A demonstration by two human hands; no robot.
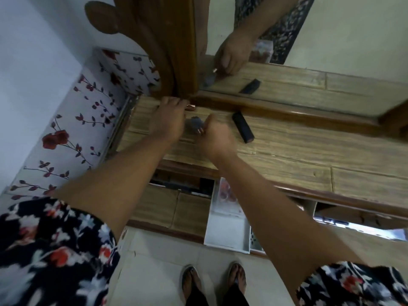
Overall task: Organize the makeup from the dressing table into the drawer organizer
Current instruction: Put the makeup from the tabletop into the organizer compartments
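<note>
left fingers point(171, 102): stretched forward, tips laid at the back left corner of the tabletop; a small copper-coloured piece point(189, 107) is seen just beside the tips; whether it is touched cannot be told.
left hand point(169, 120): flat and relaxed, nothing gripped.
right fingers point(209, 127): curled inward round a small makeup item.
right hand point(215, 134): closed on a makeup brush point(195, 124) with grey bristles and a copper ferrule; the brush is held low over the tabletop between both hands.
black tube point(242, 127): laid on its side on the tabletop, near the right hand, not touched.
dressing table point(309, 155): wood-grain top, set against a mirror point(309, 51) in which hand and tube are reflected.
drawer organizer point(227, 230): white tray, seen in the open drawer below the table edge, under the right forearm; contents blurred.
floor: sandalled feet point(213, 281) are seen.
</note>
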